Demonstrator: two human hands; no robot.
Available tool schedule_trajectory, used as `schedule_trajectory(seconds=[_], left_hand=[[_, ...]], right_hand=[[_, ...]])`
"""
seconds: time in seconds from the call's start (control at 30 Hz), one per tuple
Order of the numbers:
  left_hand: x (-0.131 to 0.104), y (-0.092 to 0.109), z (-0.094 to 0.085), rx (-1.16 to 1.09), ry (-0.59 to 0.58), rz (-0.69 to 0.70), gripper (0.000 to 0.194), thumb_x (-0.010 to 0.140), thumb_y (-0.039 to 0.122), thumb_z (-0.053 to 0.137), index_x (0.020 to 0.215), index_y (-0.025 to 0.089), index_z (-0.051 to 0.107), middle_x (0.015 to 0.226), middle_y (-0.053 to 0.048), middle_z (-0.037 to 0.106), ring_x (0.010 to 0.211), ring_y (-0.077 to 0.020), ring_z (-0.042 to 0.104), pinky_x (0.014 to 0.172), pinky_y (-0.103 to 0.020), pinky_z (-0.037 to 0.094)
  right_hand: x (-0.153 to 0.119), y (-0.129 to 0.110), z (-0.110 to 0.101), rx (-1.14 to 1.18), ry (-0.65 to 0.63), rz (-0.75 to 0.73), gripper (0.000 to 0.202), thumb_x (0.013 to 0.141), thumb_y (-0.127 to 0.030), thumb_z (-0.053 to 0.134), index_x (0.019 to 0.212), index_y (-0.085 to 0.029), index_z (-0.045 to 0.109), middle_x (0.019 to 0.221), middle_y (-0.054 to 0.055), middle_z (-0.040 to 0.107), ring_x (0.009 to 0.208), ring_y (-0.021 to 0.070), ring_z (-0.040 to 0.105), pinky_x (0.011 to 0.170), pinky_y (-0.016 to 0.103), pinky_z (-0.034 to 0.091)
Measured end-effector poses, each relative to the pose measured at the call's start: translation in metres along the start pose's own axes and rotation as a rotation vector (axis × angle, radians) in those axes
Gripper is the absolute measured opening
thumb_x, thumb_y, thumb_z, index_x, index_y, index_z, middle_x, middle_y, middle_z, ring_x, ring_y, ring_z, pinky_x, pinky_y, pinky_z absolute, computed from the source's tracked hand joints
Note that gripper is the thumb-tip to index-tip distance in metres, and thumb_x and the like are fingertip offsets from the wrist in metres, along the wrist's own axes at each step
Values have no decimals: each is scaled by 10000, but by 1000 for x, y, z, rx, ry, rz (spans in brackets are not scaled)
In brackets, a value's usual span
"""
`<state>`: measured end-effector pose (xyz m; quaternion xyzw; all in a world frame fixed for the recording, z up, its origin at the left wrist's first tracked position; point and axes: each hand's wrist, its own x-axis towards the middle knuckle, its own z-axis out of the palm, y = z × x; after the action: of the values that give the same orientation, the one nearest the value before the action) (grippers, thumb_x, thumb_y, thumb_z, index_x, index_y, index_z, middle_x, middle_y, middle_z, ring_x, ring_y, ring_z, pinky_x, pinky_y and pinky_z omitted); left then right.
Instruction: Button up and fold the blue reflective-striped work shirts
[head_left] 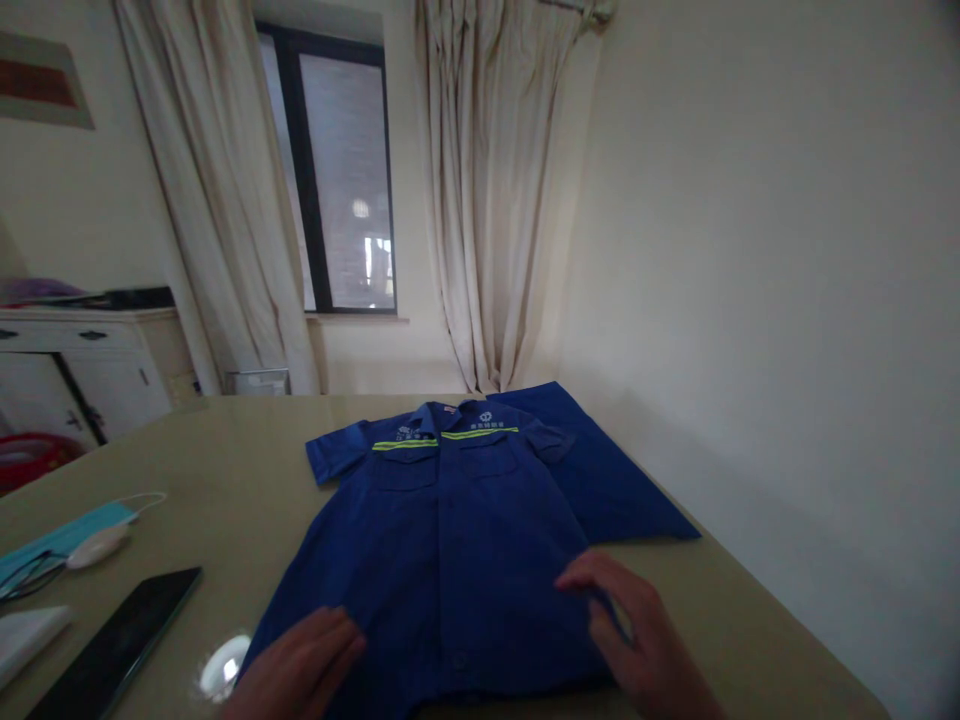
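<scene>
Home room — curtains [480,190], window [337,170], dresser [90,370]

Dim room, window [346,180] backlight — soft, edges warped

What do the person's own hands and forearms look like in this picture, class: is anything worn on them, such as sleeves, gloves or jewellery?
Both are bare. The left hand shows no glove, ring or watch, and no sleeve reaches its wrist. The right hand is also ungloved, with no ring visible; its wrist and the short stretch of forearm in view are uncovered. The picture is dim and slightly blurred, so small details cannot be ruled out.
</scene>
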<state>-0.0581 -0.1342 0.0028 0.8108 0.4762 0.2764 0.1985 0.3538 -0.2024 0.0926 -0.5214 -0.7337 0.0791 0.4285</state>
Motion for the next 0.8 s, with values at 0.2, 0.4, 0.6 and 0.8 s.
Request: schedule_trajectory(seconds=[0.2, 0.4, 0.6, 0.8], left_hand=[[113, 47, 35, 229, -207, 116, 645, 787, -7, 424, 1340, 256, 628, 1444, -36, 612, 1335, -194, 549, 1167, -382, 409], [163, 14, 55, 332, -96, -11, 595, 906, 54, 360, 1446, 240, 526, 1556, -77, 506, 1453, -239, 437, 1231, -566, 254], [160, 22, 50, 204, 45, 117, 396, 967, 122, 406, 1221, 243, 684, 1207, -77, 703, 1141, -241, 624, 1048, -431, 449], [138, 56, 47, -79, -300, 236, 103, 897, 275, 645, 970, 274, 718, 1102, -25, 668, 1033, -208, 607, 950, -321, 458]], right_hand=[[82, -45, 121, -299, -495, 172, 480, 819, -479, 673, 1198, -189, 620, 994, 129, 747, 874, 307, 706, 751, 375, 493], [95, 5, 171, -237, -350, 256, 509, 765, -157, 565, 1272, -198, 572, 935, 108, 728, 848, 293, 701, 744, 361, 452], [97, 45, 167, 649, -205, 626, 515, 696, -204, 562, 1209, -212, 521, 670, -67, 568, 544, 141, 543, 549, 242, 400], [100, 33, 163, 974, -168, 731, 514, 608, -218, 633, 1115, -206, 551, 707, -55, 628, 572, 125, 565, 569, 237, 407]])
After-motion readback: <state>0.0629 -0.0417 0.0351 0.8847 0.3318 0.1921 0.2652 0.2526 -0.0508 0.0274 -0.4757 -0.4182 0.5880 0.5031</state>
